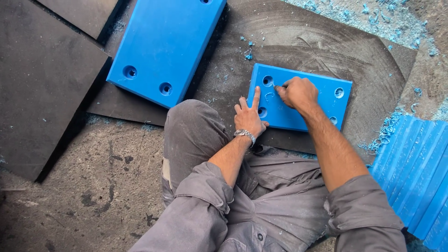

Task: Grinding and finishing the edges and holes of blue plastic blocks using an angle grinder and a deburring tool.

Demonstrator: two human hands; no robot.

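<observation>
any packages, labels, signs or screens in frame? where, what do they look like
None in view: no package, label, sign or screen.
Only a wristwatch: on the left hand's wrist, silver metal band, face not visible.
Small blue plate: plain, drilled holes, no markings; both hands on it, right hand near a hole.

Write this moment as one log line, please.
left hand: flat on small blue slab, forefinger out | right hand: pinching small tool at slab's hole | big slab: apart | shavings: on floor
</observation>
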